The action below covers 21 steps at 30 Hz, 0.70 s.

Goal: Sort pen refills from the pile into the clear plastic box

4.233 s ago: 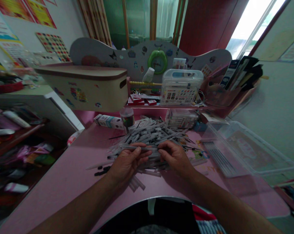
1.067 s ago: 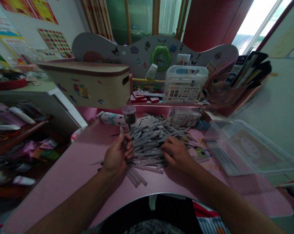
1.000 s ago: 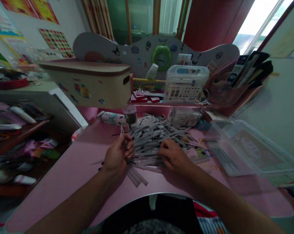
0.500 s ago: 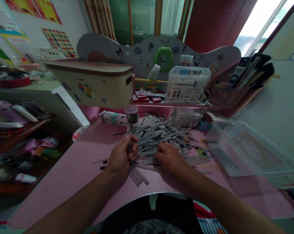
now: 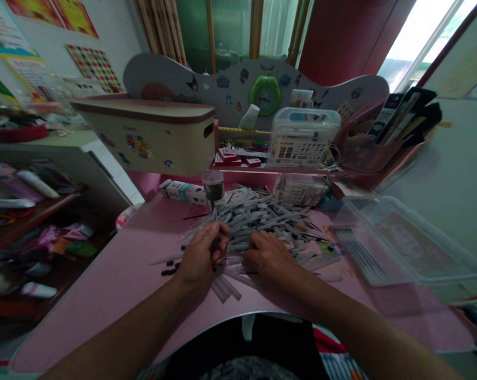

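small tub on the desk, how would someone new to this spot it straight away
On the pink desk, find the heap of pale tubes. By its far left edge, next to a long printed box, stands the small tub, the only round container on that desk.

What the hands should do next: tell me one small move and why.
Probably the right hand should pick one piece from the heap of slim, translucent grey-white plastic tubes: it is down at the heap's near edge, while the left hand grips a slim, pale-tipped stick. Whether the right hand holds anything is hidden.
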Each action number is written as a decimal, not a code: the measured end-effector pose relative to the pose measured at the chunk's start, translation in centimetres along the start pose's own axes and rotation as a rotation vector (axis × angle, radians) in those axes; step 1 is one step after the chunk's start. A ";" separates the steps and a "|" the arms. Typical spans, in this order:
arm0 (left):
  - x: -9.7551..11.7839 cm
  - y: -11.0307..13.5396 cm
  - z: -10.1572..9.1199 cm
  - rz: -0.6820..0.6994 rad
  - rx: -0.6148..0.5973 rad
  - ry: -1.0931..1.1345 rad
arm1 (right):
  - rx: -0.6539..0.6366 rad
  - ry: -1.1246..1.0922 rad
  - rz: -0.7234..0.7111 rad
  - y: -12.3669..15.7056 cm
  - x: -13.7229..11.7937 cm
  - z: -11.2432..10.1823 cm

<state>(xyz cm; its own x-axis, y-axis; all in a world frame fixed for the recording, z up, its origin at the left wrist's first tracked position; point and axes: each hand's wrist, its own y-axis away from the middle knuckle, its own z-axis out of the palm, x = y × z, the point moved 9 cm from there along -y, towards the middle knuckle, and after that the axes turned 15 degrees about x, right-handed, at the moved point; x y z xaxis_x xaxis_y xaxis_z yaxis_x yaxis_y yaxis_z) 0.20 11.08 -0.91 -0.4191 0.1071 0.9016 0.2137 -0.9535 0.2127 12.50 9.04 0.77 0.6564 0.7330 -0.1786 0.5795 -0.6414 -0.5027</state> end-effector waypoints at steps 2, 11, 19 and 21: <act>-0.1 0.1 0.1 -0.001 -0.004 -0.008 | 0.009 0.036 -0.016 -0.1 0.0 0.1; -0.2 0.6 0.5 -0.030 -0.015 -0.032 | -0.015 0.126 -0.028 -0.2 0.3 1.2; -0.6 0.6 0.5 -0.029 -0.052 -0.069 | 0.133 -0.196 0.107 -0.6 1.3 -1.6; -0.6 0.8 0.6 -0.010 -0.074 -0.114 | 0.206 -0.365 0.186 -0.6 2.2 -2.9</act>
<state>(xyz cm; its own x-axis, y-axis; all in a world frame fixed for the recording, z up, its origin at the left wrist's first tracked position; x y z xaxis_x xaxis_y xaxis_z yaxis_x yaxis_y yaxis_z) 1.18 10.38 -1.08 -0.3167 0.1439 0.9375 0.1423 -0.9700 0.1970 14.97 10.36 3.16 0.5057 0.6649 -0.5496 0.3352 -0.7385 -0.5850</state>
